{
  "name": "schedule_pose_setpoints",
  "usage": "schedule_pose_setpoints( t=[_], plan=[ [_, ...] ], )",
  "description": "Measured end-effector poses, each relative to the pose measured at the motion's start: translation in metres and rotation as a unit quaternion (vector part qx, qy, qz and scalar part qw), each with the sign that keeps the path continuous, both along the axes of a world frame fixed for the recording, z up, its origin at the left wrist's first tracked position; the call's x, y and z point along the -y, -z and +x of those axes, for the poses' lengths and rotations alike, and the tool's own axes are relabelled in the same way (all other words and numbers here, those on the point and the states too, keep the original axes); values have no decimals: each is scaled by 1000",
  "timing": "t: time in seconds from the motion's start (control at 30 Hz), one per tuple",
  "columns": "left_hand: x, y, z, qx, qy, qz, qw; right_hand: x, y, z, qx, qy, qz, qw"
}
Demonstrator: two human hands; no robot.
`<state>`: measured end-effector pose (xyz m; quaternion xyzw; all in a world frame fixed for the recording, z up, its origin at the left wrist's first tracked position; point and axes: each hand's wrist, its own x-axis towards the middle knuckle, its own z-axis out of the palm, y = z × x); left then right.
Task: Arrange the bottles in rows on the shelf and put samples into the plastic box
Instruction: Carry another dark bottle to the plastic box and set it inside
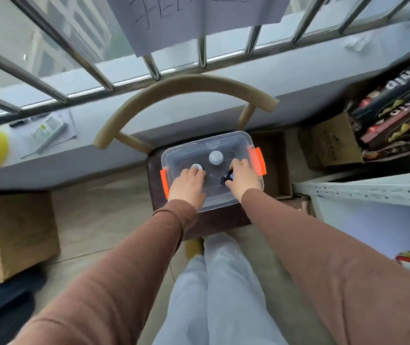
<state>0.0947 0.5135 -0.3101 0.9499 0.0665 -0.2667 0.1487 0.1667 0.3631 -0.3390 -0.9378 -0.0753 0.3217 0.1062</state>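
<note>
Two hands inside clear rectangular plastic box with orange latches (242, 143), on dark chair seat (220, 216). Left hand (186, 184) grip closed on grey-capped bottle (196, 167), upright. Right hand (242, 178) grip holding small dark bottle (227, 177), tilted leftward. Second grey-capped bottle (216, 157) upright between.

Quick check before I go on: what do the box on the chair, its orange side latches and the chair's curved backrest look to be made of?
The box looks like clear, slightly frosted plastic: the bottle caps and both hands show through its walls. The orange latches look like opaque, glossy moulded plastic. The curved backrest looks like pale matt wood, though motion blur hides any grain, so I can't be sure.
</note>
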Motion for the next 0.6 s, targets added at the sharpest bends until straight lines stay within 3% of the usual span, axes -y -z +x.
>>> schedule_pose_setpoints(
  t=[0.3, 0.43, 0.6],
  plan=[
    [-1, 43, 12, -4, -6, -8, 1000, -6, 50, 5, -5, -12, -3, 1000],
    [-1, 36, 9, -1, 0, -6, 1000, -3, 41, 0, -4, -8, 0, 1000],
    [1, 1, 3, 26, 11, -1, 1000, 13, -2, -13, 60, 24, 58, 996]
  ],
)
